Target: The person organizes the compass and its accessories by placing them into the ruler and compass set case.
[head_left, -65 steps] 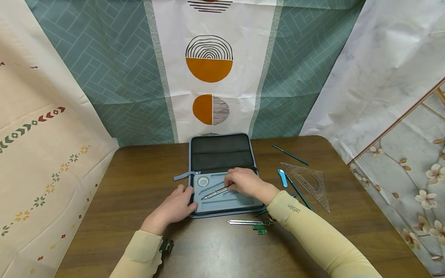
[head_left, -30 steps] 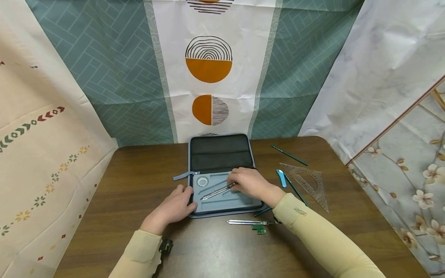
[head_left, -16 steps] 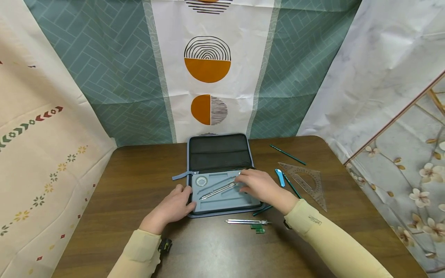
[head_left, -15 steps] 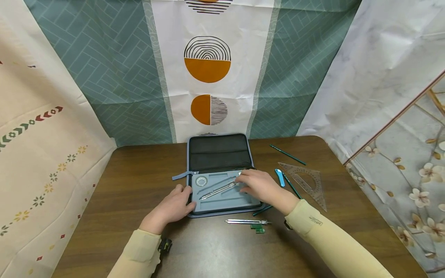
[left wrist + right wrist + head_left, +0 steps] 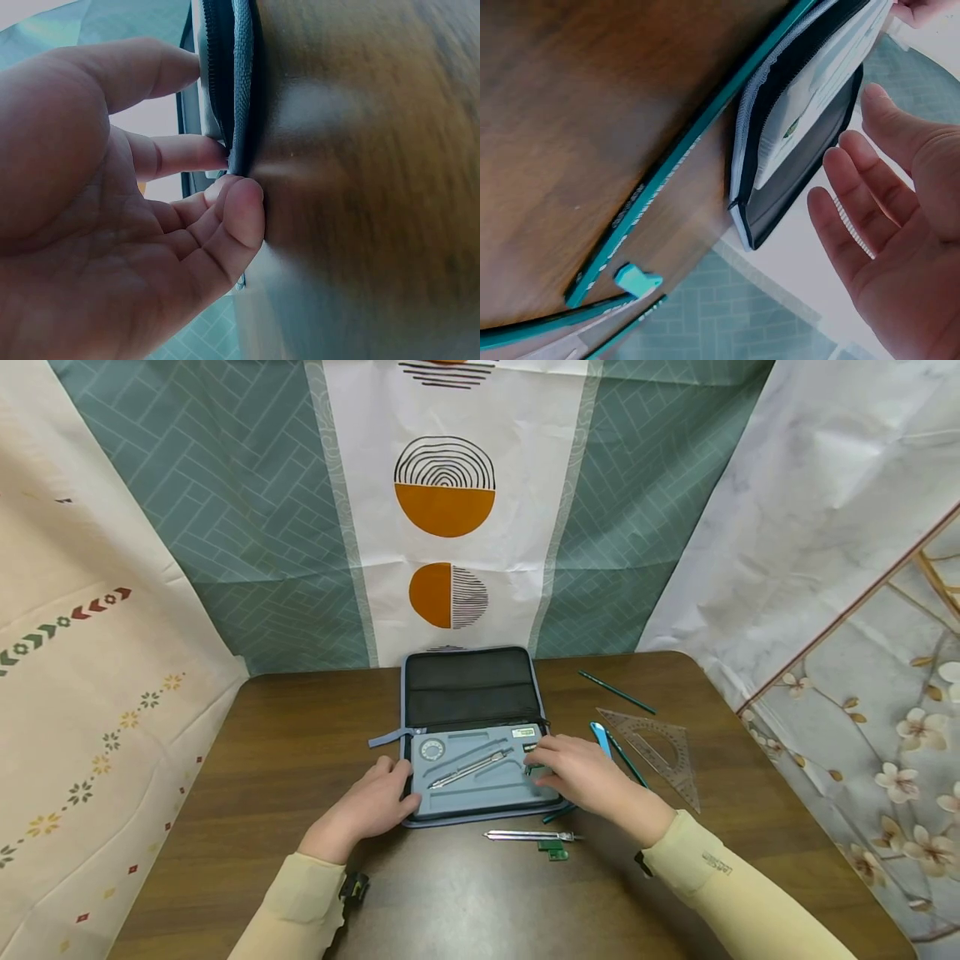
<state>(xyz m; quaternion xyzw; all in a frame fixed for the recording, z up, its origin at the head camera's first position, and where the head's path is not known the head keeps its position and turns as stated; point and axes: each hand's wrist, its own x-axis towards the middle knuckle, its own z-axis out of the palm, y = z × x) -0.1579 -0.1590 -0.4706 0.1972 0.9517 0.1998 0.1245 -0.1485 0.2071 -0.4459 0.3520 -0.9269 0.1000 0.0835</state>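
One case [image 5: 472, 693], compass [image 5: 470, 769] in tray [image 5: 450, 804], left grip [image 5: 370, 802] clamped on case, right grip [image 5: 577, 774] (by tray) apart

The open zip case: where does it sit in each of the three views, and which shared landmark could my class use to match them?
Head: zip case around the centre, slightly low, its black lid laid open.
Left wrist: upper middle, only part showing, its edge at the fingertips of the left hand.
Right wrist: upper right of centre, left of the right hand.
Shared landmark: the brown wooden tabletop.
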